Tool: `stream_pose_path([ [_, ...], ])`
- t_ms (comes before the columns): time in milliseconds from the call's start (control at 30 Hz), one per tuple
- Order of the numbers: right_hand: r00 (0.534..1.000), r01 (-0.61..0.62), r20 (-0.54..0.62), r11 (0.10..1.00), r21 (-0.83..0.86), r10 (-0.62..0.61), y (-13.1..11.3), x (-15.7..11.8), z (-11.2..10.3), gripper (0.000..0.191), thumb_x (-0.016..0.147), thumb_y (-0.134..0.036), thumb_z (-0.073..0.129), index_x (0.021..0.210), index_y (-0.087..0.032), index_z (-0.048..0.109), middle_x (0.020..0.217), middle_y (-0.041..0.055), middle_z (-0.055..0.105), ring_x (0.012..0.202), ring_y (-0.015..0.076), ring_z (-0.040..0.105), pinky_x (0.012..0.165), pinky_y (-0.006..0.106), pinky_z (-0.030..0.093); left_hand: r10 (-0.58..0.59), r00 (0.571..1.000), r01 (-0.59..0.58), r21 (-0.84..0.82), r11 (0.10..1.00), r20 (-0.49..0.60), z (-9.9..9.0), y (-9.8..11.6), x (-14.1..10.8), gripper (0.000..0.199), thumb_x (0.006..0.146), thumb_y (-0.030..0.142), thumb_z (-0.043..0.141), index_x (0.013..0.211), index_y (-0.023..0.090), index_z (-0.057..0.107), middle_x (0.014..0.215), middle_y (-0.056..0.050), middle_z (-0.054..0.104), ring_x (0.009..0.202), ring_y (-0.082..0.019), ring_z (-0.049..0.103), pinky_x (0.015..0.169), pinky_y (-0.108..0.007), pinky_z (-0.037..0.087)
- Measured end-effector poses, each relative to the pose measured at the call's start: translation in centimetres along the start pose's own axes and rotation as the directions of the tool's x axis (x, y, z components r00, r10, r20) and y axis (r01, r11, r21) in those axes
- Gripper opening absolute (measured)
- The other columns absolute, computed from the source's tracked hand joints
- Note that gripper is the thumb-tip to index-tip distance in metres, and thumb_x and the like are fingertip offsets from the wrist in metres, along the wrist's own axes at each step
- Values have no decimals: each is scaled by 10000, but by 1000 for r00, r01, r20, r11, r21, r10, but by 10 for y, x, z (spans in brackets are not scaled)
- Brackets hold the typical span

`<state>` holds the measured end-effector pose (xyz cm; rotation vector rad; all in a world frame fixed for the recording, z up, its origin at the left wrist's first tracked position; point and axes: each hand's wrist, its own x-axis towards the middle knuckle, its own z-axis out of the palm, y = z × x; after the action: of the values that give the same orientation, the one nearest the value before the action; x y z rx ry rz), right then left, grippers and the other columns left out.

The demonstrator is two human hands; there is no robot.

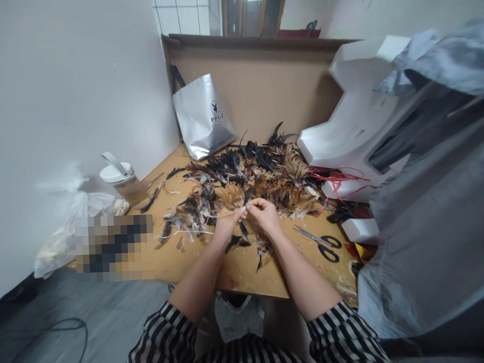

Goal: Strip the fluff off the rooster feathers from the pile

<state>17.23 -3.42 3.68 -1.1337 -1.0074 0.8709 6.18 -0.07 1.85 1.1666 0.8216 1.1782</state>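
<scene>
My left hand (227, 220) and my right hand (264, 217) meet over the near middle of the table, fingertips almost touching. Fingers of the left are closed, pinching feathers, with a fan of golden-brown feathers (229, 194) just beyond it. The right hand's thumb and forefinger pinch at the same spot, where a dark feather (248, 194) sticks up. What exactly lies between the fingertips is partly hidden. Around them spread bunches of brown feathers (297, 203) and black feathers (260, 156). A few loose dark feathers (236, 242) lie below my wrists.
Black-handled scissors (327, 246) lie open at right, near red string (340, 181) and a white sewing machine (353, 112) partly under grey cloth (423, 211). A silver bag (201, 119) leans at the back. A lidded cup (124, 181) and plastic bag (71, 226) stand left.
</scene>
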Motion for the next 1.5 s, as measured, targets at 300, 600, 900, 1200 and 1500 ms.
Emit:
stream_pose_path([
  [300,999,44,-4,997,-70,-45,7,1,-1,237,646,-382,626,702,-151,624,673,34,636,608,135,560,612,262,447,-33,999,30,-68,997,-37,-2,-1,-1,227,611,338,661,625,112,640,609,-52,614,534,-93,527,502,-199,392],
  [600,996,-87,-12,993,85,89,0,-2,6,268,589,-380,676,733,-164,612,599,-1,614,527,117,543,553,247,446,4,998,-7,-41,999,-65,-2,1,-1,229,612,342,661,620,114,636,593,-52,613,526,-98,532,500,-205,398],
  [900,991,-134,44,971,198,128,1,-2,10,214,597,-352,683,654,-162,602,567,0,612,514,114,550,565,259,460,32,999,-33,-33,999,-36,-2,2,-3,218,629,338,649,629,120,627,603,-43,620,530,-96,537,516,-210,408],
  [1200,997,-57,58,995,79,52,-3,-2,5,182,639,-335,638,691,-160,638,600,0,619,527,100,522,550,229,413,11,998,-16,-93,996,-60,-2,1,-2,209,631,328,651,654,122,638,628,-51,634,554,-104,560,535,-218,421],
  [1500,998,-43,42,999,32,42,-4,-3,5,237,634,-365,629,734,-150,635,622,8,623,495,83,478,507,214,369,27,997,-29,-23,999,-78,-6,-5,1,228,646,353,635,654,127,659,660,-61,651,590,-122,579,567,-232,434],
])
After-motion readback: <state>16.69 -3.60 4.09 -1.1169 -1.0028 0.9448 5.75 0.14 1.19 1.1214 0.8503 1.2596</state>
